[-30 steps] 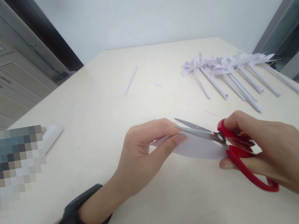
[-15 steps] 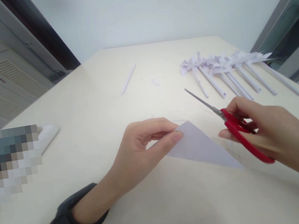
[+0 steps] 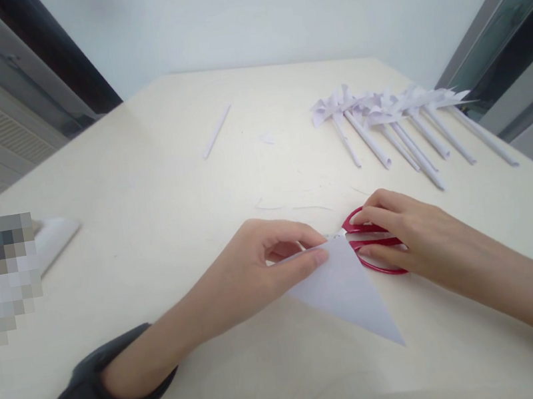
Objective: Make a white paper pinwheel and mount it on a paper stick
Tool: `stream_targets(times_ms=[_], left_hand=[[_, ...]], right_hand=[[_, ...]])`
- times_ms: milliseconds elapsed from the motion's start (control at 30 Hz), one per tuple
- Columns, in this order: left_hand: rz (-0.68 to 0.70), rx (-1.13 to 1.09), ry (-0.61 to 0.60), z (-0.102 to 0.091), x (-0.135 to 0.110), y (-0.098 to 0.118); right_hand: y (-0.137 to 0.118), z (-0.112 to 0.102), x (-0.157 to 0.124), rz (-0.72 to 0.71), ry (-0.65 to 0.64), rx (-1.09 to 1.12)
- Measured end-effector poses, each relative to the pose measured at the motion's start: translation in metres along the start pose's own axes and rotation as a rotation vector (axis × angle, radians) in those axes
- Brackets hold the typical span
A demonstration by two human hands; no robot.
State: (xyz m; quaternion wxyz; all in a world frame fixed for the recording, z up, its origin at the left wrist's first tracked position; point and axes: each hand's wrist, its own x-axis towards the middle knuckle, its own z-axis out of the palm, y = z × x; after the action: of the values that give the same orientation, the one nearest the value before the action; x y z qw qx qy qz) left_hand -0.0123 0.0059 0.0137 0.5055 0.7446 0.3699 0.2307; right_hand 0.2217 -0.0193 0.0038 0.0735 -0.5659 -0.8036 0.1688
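Observation:
My left hand [image 3: 261, 264] pinches the top corner of a folded white paper triangle [image 3: 347, 294] between thumb and forefinger, just above the cream table [image 3: 155, 197]. Its long point runs toward the near right. My right hand [image 3: 404, 238] rests on the red handles of a pair of scissors [image 3: 373, 253] lying flat on the table just right of the paper, fingers curled over the loops. The blades are hidden behind the paper and my left fingers. A black band sits on my left wrist.
Several white paper pinwheels on rolled paper sticks [image 3: 386, 126] lie in a row at the far right. A single rolled paper stick [image 3: 216, 130] lies at the far middle. Thin paper scraps [image 3: 293, 207] lie beyond my hands. A white object [image 3: 52, 237] sits at the left edge beside a blurred patch.
My right hand has brought the scissors away from the paper and down flat onto the table. My left hand kept its pinch and the triangle swung to point near right.

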Motion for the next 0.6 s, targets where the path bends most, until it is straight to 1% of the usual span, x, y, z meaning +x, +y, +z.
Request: stream_targets(times_ms=[133, 233, 333, 400, 467, 533, 600], left_hand=[[-0.009, 0.036, -0.064, 0.0, 0.001, -0.006], [-0.005, 0.062, -0.098, 0.0, 0.002, -0.008], [-0.009, 0.066, -0.141, -0.001, 0.002, -0.008], [-0.021, 0.079, -0.164, -0.001, 0.002, -0.008], [-0.033, 0.104, -0.187, 0.0, 0.002, -0.009], [-0.042, 0.109, -0.204, 0.001, 0.002, -0.01], [-0.049, 0.072, -0.213, 0.0, 0.003, -0.011]], right_hand=[[0.001, 0.002, 0.0, -0.024, 0.001, 0.018], [-0.001, 0.0, -0.001, -0.046, 0.043, 0.033], [-0.009, -0.006, -0.003, -0.072, 0.081, 0.127], [-0.018, -0.01, -0.004, -0.104, 0.039, 0.24], [-0.025, -0.012, -0.005, -0.115, -0.039, 0.334], [-0.03, -0.012, -0.006, -0.096, -0.101, 0.373], [-0.031, -0.012, -0.006, -0.079, -0.11, 0.375]])
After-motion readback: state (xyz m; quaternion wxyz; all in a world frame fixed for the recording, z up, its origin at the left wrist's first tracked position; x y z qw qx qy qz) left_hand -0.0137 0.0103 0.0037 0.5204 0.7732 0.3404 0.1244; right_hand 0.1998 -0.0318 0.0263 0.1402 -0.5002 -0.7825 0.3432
